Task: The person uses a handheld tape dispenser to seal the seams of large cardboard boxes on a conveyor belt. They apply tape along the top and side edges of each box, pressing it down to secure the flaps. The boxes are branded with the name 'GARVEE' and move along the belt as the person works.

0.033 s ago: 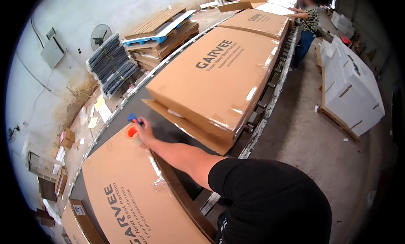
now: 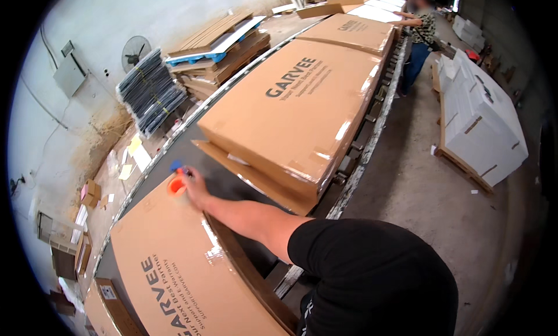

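Right hand (image 2: 196, 188), its fingers wrapped around the tape dispenser (image 2: 176, 186) at the far end of the near box (image 2: 177, 234), where a tilted wrist could make it skid off the cardboard edge.

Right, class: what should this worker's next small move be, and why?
Probably press the tape dispenser against the near carton's far corner: the right hand holds it about there, and shiny tape shows along that carton's edge.

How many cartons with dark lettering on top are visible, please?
3: near carton, at the right hand; middle carton, ahead of it; far carton, beyond that. Others may be hidden.
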`<act>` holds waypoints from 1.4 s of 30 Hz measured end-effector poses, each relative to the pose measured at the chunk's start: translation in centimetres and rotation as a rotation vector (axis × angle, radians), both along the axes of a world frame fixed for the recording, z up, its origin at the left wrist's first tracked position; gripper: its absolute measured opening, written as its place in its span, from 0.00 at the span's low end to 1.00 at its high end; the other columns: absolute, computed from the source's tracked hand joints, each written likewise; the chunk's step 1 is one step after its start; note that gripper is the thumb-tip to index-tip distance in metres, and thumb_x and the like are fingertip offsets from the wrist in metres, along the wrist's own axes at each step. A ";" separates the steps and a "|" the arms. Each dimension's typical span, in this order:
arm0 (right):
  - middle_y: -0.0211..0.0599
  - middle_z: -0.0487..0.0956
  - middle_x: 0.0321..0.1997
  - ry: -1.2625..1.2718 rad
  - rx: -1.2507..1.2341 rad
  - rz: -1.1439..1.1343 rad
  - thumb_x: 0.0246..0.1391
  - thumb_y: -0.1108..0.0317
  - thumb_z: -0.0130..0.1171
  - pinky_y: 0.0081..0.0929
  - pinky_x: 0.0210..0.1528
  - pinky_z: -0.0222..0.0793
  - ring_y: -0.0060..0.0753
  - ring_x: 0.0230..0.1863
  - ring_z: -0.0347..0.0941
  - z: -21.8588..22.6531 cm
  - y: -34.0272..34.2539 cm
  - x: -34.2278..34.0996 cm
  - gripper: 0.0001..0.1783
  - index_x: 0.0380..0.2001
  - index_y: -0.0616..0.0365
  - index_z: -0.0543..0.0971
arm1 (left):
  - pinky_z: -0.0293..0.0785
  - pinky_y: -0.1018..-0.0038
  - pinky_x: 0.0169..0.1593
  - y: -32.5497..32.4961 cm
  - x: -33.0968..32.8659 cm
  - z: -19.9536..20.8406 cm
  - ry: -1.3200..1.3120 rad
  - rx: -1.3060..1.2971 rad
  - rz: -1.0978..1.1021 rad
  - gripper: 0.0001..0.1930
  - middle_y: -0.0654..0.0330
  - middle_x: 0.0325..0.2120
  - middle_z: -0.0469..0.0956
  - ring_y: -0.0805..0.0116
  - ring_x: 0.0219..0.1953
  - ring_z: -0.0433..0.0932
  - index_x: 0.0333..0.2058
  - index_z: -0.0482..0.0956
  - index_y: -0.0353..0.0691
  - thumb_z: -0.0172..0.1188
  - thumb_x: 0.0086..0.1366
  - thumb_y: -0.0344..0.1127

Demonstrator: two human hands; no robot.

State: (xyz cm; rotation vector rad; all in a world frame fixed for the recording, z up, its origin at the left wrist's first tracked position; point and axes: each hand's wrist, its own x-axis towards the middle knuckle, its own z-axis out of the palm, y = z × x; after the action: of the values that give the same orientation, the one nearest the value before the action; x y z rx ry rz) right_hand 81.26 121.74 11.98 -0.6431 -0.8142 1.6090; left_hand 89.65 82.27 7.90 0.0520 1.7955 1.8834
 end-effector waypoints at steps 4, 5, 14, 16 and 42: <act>0.40 0.76 0.60 0.183 -0.162 0.602 0.61 0.66 0.53 0.32 0.64 0.71 0.32 0.59 0.75 0.6 -12.0 4.9 0.32 0.68 0.59 0.66 | 0.70 0.57 0.63 -0.1 4.6 -1.6 -0.017 0.008 0.123 0.36 0.58 0.64 0.71 0.60 0.63 0.72 0.70 0.58 0.43 0.50 0.75 0.61; 0.40 0.76 0.60 0.208 -0.211 0.725 0.60 0.66 0.52 0.33 0.65 0.71 0.32 0.59 0.75 1.6 -14.5 7.9 0.34 0.69 0.59 0.64 | 0.70 0.57 0.63 -0.2 5.8 -2.0 -0.019 0.021 0.147 0.36 0.58 0.64 0.71 0.60 0.63 0.71 0.70 0.58 0.43 0.50 0.75 0.61; 0.43 0.81 0.54 0.135 -0.188 1.215 0.56 0.62 0.51 0.39 0.61 0.75 0.37 0.55 0.80 9.1 -18.4 28.4 0.27 0.57 0.65 0.76 | 0.70 0.56 0.62 -5.6 23.1 -8.3 -0.094 0.251 0.572 0.36 0.60 0.64 0.70 0.61 0.62 0.71 0.71 0.55 0.43 0.51 0.76 0.59; 0.49 0.79 0.61 0.015 -0.102 1.146 0.57 0.59 0.50 0.44 0.67 0.71 0.45 0.60 0.78 8.5 -17.6 32.2 0.33 0.63 0.67 0.71 | 0.70 0.56 0.62 -6.2 25.4 -9.0 -0.196 0.290 0.609 0.36 0.60 0.64 0.70 0.61 0.62 0.70 0.71 0.54 0.44 0.51 0.76 0.59; 0.37 0.78 0.57 -1.709 1.006 0.509 0.48 0.60 0.63 0.41 0.57 0.76 0.48 0.55 0.78 13.1 -33.6 39.0 0.25 0.52 0.48 0.83 | 0.49 0.41 0.74 -16.0 3.2 0.4 1.522 -0.650 -0.923 0.45 0.58 0.76 0.56 0.52 0.77 0.53 0.74 0.60 0.53 0.66 0.62 0.59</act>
State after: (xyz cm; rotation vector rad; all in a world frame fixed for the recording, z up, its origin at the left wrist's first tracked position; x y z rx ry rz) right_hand 120.29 88.12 25.10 -0.9844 -2.9077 0.4277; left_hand 92.84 66.23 8.29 2.0537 2.3471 0.3274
